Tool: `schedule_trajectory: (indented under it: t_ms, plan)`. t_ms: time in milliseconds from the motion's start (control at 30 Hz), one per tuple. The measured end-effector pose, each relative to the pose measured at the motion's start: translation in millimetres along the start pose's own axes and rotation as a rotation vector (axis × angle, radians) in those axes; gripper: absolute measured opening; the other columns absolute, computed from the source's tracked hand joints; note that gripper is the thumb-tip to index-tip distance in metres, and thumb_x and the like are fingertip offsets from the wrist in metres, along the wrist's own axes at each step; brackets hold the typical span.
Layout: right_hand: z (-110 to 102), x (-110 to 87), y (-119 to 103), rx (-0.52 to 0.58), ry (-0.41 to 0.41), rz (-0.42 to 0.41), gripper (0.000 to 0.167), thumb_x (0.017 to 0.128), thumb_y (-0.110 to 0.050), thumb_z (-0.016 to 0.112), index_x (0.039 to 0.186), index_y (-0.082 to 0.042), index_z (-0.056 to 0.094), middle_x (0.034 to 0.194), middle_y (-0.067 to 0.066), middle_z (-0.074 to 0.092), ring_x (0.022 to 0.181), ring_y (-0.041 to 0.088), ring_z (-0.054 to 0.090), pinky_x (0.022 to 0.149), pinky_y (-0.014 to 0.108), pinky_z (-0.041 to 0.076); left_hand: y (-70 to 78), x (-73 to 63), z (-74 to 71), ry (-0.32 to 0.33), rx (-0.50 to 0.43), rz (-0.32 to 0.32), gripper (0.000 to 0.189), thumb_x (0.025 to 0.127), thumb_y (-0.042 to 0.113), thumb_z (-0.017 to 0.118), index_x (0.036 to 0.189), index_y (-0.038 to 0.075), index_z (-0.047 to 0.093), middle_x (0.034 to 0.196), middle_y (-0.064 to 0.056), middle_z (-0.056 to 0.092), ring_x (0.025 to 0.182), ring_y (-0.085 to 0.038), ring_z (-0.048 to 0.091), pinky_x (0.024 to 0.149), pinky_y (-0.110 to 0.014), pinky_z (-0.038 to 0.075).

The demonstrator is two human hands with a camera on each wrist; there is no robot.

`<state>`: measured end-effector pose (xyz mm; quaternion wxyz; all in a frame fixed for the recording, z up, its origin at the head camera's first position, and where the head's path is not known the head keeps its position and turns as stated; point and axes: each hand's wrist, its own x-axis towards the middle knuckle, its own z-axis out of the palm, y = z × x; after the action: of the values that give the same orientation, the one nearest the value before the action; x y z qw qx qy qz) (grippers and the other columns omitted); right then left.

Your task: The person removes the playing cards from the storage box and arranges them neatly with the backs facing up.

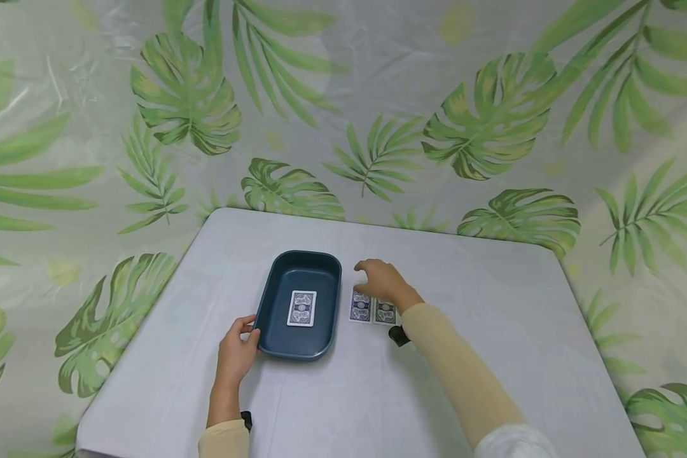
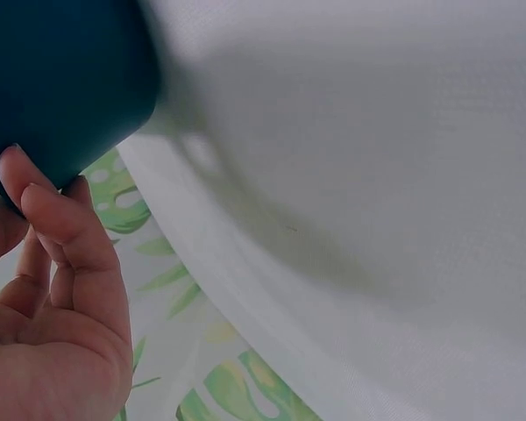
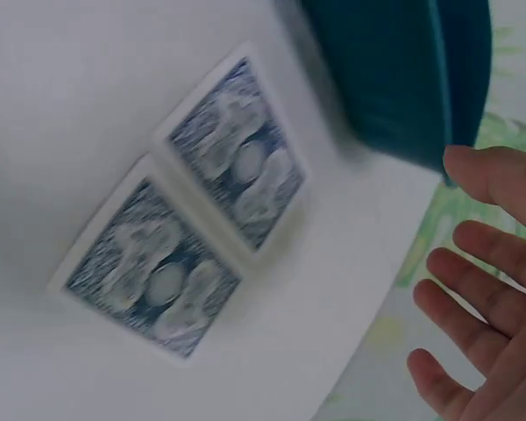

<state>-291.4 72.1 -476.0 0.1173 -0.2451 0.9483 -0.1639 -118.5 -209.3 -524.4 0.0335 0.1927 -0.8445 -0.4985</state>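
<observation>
A dark blue tray [image 1: 298,352] stands on the table, with one face-down playing card [image 1: 301,309] lying on its floor. My left hand [image 1: 237,350] grips the tray at its near left corner, thumb and fingers on the rim and wall, as the left wrist view shows. Two more playing cards, a left one [image 1: 360,308] and a right one [image 1: 385,312], lie face down side by side just right of the tray. Above them hovers my right hand [image 1: 382,280], empty, its fingers spread and loosely bent. It partly hides the far ends of both cards in the head view.
A white cloth covers the table [image 1: 492,305]. Behind and around it hangs or lies a leaf-patterned sheet [image 1: 378,83]. Each wrist wears a small black device, such as the right one [image 1: 399,336].
</observation>
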Motion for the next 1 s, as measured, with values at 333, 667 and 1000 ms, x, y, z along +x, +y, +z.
schedule_trajectory:
  t_ms: [333,667,1000]
  plan:
    - [7.1,20.3,-48.7,0.003,0.014,-0.084,0.048,0.090,-0.028,0.071,0.131,-0.007,0.059,0.132,0.011,0.058,0.124,0.029,0.051,0.102,0.045,0.040,-1.7,1.2,-0.6,-0.003,-0.004,-0.010,0.036,0.100,0.008,0.053,0.136,0.003,0.051,0.119,-0.024,0.057,0.074,-0.025,0.065,0.064,-0.031,0.048]
    - [42.9,26.8,-76.5,0.017,-0.046,-0.134,0.045,0.089,-0.025,0.072,0.129,-0.006,0.061,0.130,0.010,0.060,0.124,0.027,0.053,0.103,0.040,0.041,-3.5,-0.7,3.5,0.007,-0.027,-0.005,0.036,0.099,0.006,0.054,0.134,0.001,0.052,0.117,-0.024,0.058,0.070,-0.024,0.064,0.063,-0.031,0.048]
    - [79.9,34.4,-88.0,-0.095,-0.046,-0.151,0.057,0.084,-0.031,0.076,0.133,-0.007,0.058,0.127,0.008,0.061,0.118,0.023,0.056,0.100,0.041,0.042,-5.9,3.1,1.1,0.018,-0.023,0.018,0.035,0.098,0.005,0.055,0.133,0.001,0.054,0.115,-0.024,0.059,0.068,-0.023,0.064,0.061,-0.031,0.048]
